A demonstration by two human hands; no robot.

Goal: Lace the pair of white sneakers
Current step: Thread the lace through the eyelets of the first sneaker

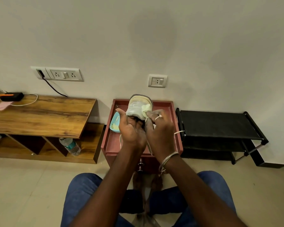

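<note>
The sneaker is held over the red worktop, at 12 o'clock from both hands. The left hand cups it from below, and the right hand pinches the lace at its 3 o'clock side. Lacing looks unfinished, and I cannot tell where the second shoe is.
</note>
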